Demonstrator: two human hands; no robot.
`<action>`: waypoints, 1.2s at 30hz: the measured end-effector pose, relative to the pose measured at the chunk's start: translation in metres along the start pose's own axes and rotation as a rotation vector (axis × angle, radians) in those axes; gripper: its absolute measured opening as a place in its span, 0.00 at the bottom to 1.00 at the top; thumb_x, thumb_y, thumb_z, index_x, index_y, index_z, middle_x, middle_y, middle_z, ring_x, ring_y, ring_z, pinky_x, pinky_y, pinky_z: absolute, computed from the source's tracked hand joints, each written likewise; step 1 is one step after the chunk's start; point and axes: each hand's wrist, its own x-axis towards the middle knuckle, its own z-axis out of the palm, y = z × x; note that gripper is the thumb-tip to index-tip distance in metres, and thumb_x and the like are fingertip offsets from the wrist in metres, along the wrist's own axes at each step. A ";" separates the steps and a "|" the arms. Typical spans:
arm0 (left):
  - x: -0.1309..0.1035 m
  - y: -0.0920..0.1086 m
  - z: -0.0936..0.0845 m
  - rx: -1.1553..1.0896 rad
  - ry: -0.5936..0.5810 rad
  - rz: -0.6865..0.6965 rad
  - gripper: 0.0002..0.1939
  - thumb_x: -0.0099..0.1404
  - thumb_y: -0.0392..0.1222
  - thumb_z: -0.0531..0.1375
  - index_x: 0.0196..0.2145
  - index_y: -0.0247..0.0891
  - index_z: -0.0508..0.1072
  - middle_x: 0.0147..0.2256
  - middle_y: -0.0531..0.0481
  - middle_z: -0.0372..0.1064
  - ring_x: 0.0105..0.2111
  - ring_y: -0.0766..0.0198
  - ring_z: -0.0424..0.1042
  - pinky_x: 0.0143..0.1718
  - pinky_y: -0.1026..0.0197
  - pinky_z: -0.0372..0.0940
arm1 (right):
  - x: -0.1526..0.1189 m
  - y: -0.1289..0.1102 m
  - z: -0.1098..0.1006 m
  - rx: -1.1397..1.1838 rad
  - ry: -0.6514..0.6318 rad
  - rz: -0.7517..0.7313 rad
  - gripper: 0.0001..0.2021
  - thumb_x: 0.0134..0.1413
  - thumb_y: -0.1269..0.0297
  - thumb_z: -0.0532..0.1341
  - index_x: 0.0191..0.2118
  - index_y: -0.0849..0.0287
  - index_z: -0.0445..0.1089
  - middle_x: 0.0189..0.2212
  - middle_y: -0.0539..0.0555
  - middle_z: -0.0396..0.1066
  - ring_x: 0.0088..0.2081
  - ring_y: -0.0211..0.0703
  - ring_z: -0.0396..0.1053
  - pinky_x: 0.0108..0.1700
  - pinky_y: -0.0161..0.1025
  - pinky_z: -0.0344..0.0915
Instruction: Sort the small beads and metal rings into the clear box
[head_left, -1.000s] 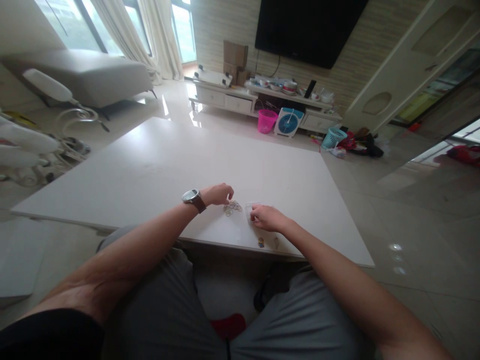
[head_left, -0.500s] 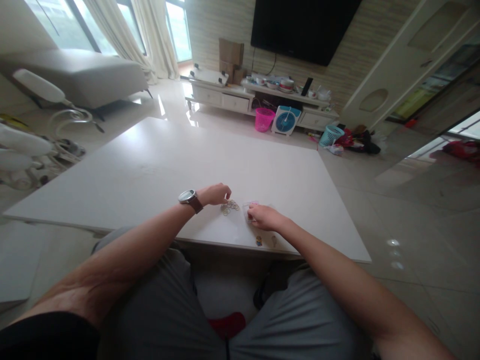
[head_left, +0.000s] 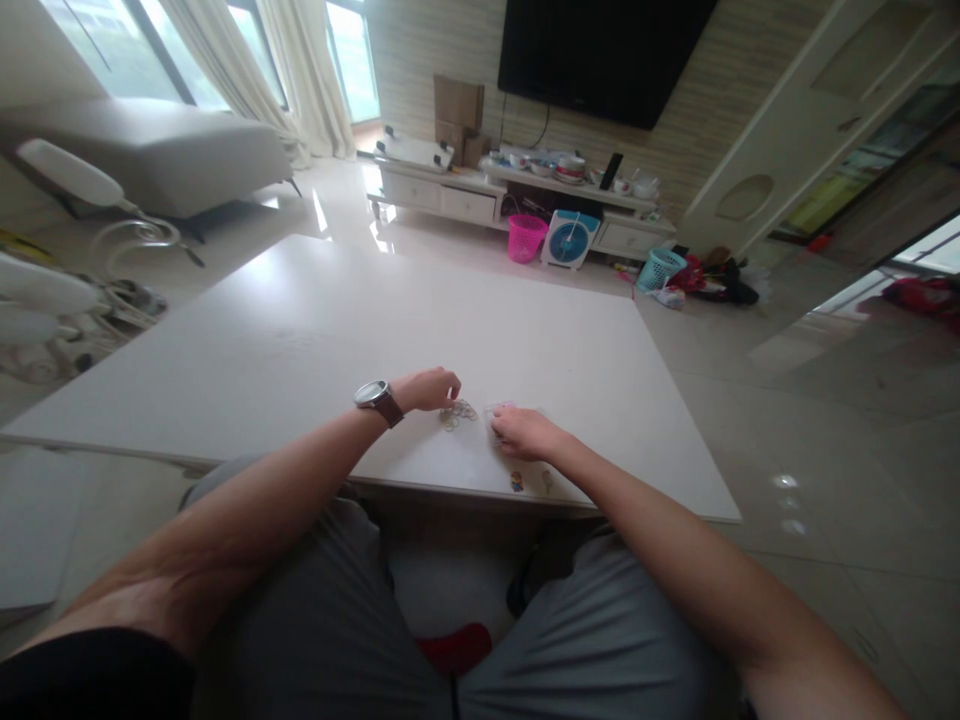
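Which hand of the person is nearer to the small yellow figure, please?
Right. The right hand is just beyond the small yellow figure; the left hand is farther off, beyond it and to the left.

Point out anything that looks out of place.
The red and dark heap looks untidy, strewn on the floor beside the turquoise basket. The rings near the left hand are too small to judge for damage.
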 end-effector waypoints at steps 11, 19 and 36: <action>0.001 -0.002 0.000 -0.047 0.027 0.021 0.09 0.62 0.41 0.61 0.38 0.39 0.80 0.33 0.48 0.78 0.31 0.63 0.74 0.34 0.65 0.64 | 0.001 0.015 0.010 0.167 0.064 -0.043 0.05 0.52 0.73 0.60 0.36 0.63 0.70 0.42 0.60 0.70 0.41 0.45 0.67 0.41 0.36 0.60; 0.001 0.000 0.000 -0.025 0.018 0.023 0.10 0.62 0.40 0.60 0.39 0.39 0.80 0.34 0.48 0.78 0.31 0.63 0.74 0.35 0.64 0.65 | 0.008 0.022 0.018 0.264 0.095 -0.061 0.03 0.50 0.73 0.61 0.33 0.62 0.69 0.37 0.56 0.67 0.36 0.40 0.62 0.36 0.34 0.56; -0.001 0.028 -0.004 -0.775 -0.011 0.281 0.18 0.53 0.39 0.68 0.42 0.35 0.73 0.39 0.45 0.76 0.37 0.61 0.76 0.35 0.63 0.69 | 0.003 0.018 0.003 0.793 0.390 0.037 0.05 0.49 0.70 0.65 0.29 0.61 0.67 0.27 0.46 0.64 0.29 0.34 0.62 0.33 0.32 0.57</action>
